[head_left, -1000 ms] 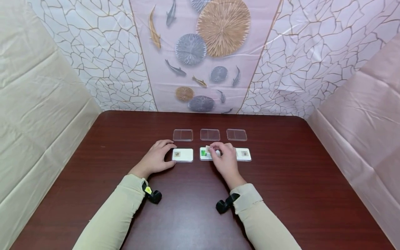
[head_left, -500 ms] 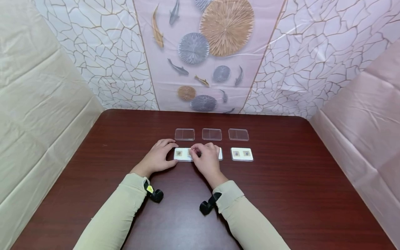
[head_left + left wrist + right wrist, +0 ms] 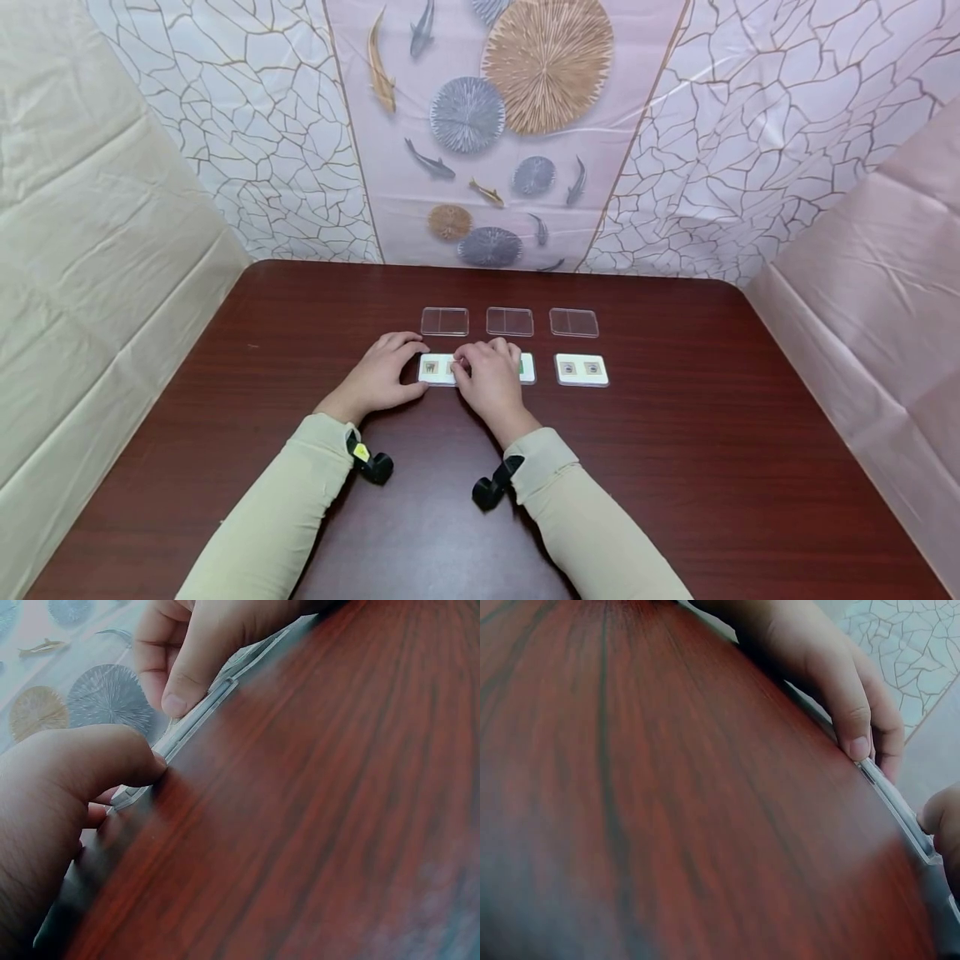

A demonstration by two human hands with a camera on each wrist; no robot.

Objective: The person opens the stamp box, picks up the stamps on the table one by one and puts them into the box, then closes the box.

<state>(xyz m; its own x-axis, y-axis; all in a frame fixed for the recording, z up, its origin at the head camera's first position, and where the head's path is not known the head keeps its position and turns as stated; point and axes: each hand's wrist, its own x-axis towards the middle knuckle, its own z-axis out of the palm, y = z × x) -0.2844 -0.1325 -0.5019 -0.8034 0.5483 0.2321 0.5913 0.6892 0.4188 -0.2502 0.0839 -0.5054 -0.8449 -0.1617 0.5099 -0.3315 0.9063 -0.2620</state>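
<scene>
Three flat clear cases with white inserts lie in a row. My left hand holds the left case by its left end, thumb at the near corner, fingers at the far one. A small stamp-like square shows on that case's left half. Over its right half, my right hand pinches a second small square, mostly hidden by the fingers. In the left wrist view, the right thumb is right at the case edge. The middle case, with a green patch, is mostly covered by the right hand.
The right case bears two small squares. Behind the row lie three transparent lids, each crossed by a line. All rest on a dark red-brown table, with patterned cloth hanging behind it.
My right hand has moved left from the middle case to the left case, carrying a small square, and lowered over its right half. The left hand has kept its hold.
</scene>
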